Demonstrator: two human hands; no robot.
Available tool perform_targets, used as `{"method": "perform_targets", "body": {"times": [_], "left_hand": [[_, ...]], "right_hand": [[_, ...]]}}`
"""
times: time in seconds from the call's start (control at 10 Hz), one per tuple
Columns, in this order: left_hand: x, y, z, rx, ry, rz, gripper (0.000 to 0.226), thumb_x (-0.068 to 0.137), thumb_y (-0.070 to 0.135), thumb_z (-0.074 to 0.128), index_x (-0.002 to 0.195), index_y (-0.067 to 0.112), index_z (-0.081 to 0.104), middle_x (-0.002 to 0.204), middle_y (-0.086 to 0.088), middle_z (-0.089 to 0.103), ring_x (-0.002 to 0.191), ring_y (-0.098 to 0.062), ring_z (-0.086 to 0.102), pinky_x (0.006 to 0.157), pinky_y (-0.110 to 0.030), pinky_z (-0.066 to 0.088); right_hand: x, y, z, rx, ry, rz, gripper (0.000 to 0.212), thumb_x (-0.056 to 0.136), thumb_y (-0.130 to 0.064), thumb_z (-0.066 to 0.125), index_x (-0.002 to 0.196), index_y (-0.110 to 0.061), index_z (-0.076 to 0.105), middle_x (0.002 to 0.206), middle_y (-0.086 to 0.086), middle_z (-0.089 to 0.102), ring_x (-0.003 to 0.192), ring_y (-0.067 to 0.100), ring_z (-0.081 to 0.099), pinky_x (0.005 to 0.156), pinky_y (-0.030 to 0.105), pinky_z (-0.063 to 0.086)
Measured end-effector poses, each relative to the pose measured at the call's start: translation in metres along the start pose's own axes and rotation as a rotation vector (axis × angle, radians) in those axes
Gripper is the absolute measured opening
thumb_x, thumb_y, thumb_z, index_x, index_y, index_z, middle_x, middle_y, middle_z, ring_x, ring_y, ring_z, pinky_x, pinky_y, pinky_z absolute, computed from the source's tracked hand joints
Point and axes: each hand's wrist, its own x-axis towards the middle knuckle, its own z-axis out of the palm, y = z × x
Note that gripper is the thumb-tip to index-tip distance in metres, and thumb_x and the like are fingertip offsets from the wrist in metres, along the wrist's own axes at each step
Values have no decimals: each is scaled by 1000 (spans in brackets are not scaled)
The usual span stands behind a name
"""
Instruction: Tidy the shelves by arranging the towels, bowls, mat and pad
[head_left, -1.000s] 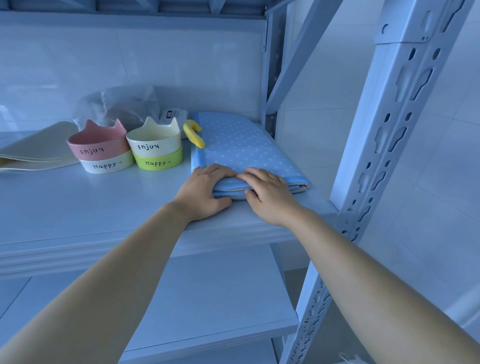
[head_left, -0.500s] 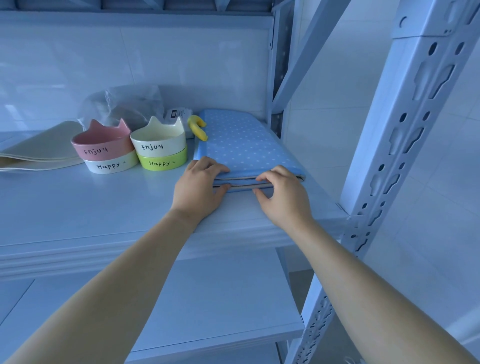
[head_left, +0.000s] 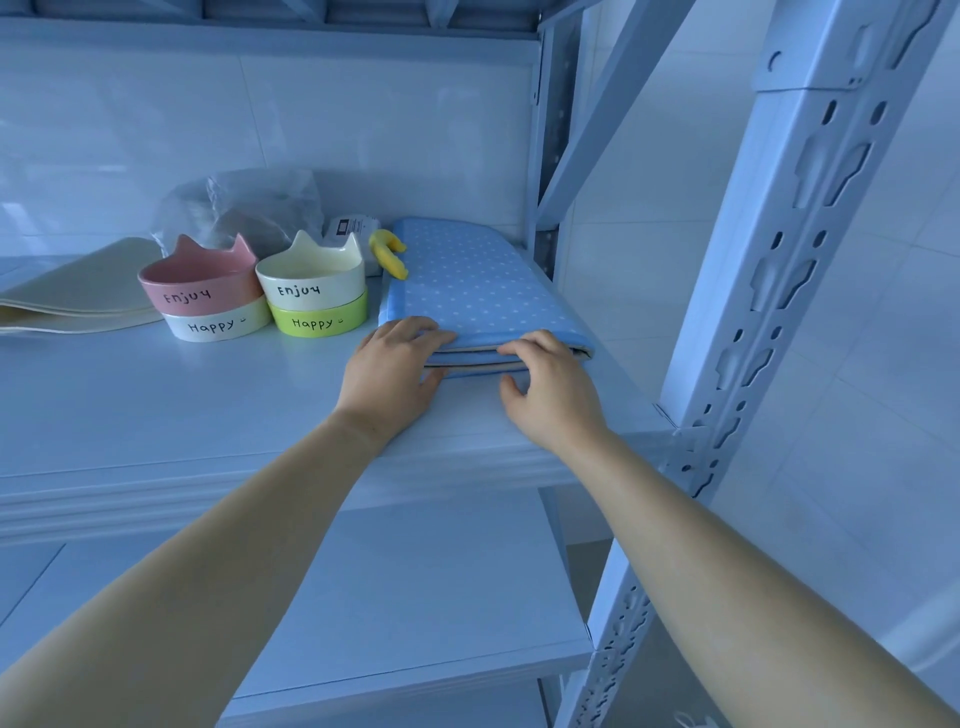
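On the shelf (head_left: 156, 405), a folded beige mat (head_left: 78, 291) lies far left. Beside it stand two stacks of bowls: pink bowl (head_left: 200, 283) on white bowl (head_left: 218, 325), then cream bowl (head_left: 311, 280) on green bowl (head_left: 319, 319). Right of them lies the folded blue dotted pad (head_left: 478, 280). The left hand (head_left: 389, 374) pinches its near left corner, and the right hand (head_left: 553, 395) curls its fingers over the near edge, thumb spread below.

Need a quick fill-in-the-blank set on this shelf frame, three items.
1. The pink bowl is stacked on a ___ one.
2. The green bowl reads "___".
3. The left hand and right hand hold the near edge of the ___ pad.

Missing words: white; Happy; blue
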Motion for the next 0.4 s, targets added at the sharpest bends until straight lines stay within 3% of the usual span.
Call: {"method": "perform_targets", "body": {"times": [0.1,0.3,0.4], "left_hand": [[-4,6,-7,74,-51,43,39,88,31,58,126,25,56,130,-2,52,121,-25,46,103,-42,35],[-30,32,-23,20,-71,-18,37,91,34,51,126,26,55,132,-1,50,119,-25,48,101,-41,36],[-47,46,-38,-4,35,14,33,92,29,49,124,24,57,127,-1,53,111,-27,53,95,-40,41]], "right_hand": [[-4,-4,-10,11,2,-9,26,87,-23,57,113,-16,60,115,-3,52,106,15,51,73,30,44],[-21,-19,-37,17,7,-76,28,88,-28,57,113,-16,59,117,-1,53,111,16,50,80,34,47],[-32,-30,-49,31,23,-93,28,89,-25,54,115,-16,59,119,-1,52,113,17,49,83,36,48]]}}
